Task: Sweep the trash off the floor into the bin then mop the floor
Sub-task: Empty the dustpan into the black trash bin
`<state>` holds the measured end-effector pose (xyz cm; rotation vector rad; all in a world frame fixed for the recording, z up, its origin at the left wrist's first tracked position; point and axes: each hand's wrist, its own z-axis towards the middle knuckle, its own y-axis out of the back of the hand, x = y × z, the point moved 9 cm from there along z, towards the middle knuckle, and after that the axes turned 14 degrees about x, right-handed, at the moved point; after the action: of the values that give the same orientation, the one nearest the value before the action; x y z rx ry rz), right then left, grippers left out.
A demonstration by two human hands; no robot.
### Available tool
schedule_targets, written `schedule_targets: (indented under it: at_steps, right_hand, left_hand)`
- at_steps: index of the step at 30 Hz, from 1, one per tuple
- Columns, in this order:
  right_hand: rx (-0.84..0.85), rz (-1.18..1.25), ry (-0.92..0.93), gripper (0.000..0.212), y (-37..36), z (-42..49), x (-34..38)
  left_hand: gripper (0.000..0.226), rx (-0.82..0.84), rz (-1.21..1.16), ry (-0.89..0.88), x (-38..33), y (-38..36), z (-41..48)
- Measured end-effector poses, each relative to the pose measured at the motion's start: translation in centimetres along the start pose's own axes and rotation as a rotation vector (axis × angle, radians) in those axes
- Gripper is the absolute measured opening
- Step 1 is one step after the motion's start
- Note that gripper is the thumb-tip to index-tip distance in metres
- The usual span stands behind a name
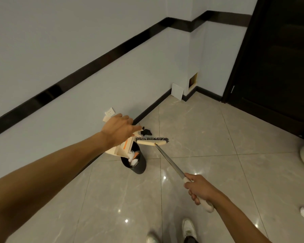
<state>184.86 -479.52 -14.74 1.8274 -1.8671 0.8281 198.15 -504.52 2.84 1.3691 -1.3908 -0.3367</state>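
outstretched left grip (pixel 118 131) on dustpan (pixel 123 150) over bin (pixel 139 166), right grip (pixel 200 189) round broom handle (pixel 170 163)

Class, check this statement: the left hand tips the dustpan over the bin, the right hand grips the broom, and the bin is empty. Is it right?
No. The bin is not empty: the head view shows white and orange trash in it. The left hand does tip the dustpan over it, and the right hand grips the broom.
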Motion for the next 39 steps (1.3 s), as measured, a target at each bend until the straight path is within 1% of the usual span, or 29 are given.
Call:
schedule_targets:
  at_steps: [5,7,9,11,14,16,18,21,25,29,30,33,39]
  right_hand:
    - [0.004,-0.004,-0.004,0.052,0.2,0.4,0.3]
    - [0.005,0.003,-0.007,0.052,0.3,0.7,0.4]
    - [-0.005,0.008,-0.007,0.054,0.6,1.3,0.4]
    - [-0.017,0.021,-0.002,0.056,1.0,1.6,0.8]
    - [-0.032,0.037,0.006,0.057,1.9,2.0,1.0]
    - [-0.042,0.061,0.015,0.058,2.8,2.4,1.1]
    - [-0.060,0.079,0.024,0.058,4.0,3.0,1.4]
    - [-0.089,0.114,0.036,0.054,5.7,3.9,1.6]
    - [-0.137,0.087,0.018,0.057,8.2,5.4,2.6]
    - [-0.160,0.055,-0.003,0.040,10.2,8.0,4.9]
    - [-0.166,0.050,-0.005,0.039,10.7,9.0,5.6]
    - [-0.165,0.046,-0.026,0.038,11.7,12.4,7.2]
    - [-0.134,0.000,-0.104,0.025,13.2,20.5,11.1]
  left_hand:
    - [0.056,-0.007,-0.028,0.031,1.7,0.7,-1.0]
    - [0.054,-0.029,-0.045,0.052,2.1,1.2,-1.4]
    - [0.049,-0.038,-0.096,0.112,3.3,2.0,-2.0]
    - [0.042,-0.110,-0.197,0.219,5.3,2.8,-3.2]
    - [0.034,-0.216,-0.392,0.481,9.4,3.2,-5.7]
    - [0.036,-0.219,-0.501,0.633,11.3,2.1,-7.1]
    - [0.040,-0.206,-0.635,0.744,12.2,0.6,-8.1]
    - [0.045,-0.186,-0.801,0.850,11.7,-2.1,-8.4]
    - [0.044,-0.159,-0.975,0.979,9.5,-6.5,-7.6]
    - [0.042,-0.084,-1.134,1.029,7.3,-10.8,-4.9]
    - [0.042,-0.077,-1.175,1.027,6.9,-11.8,-3.9]
    - [0.047,-0.065,-1.258,0.994,6.1,-14.3,-0.6]
    - [0.041,0.072,-1.368,0.912,4.6,-19.6,6.7]
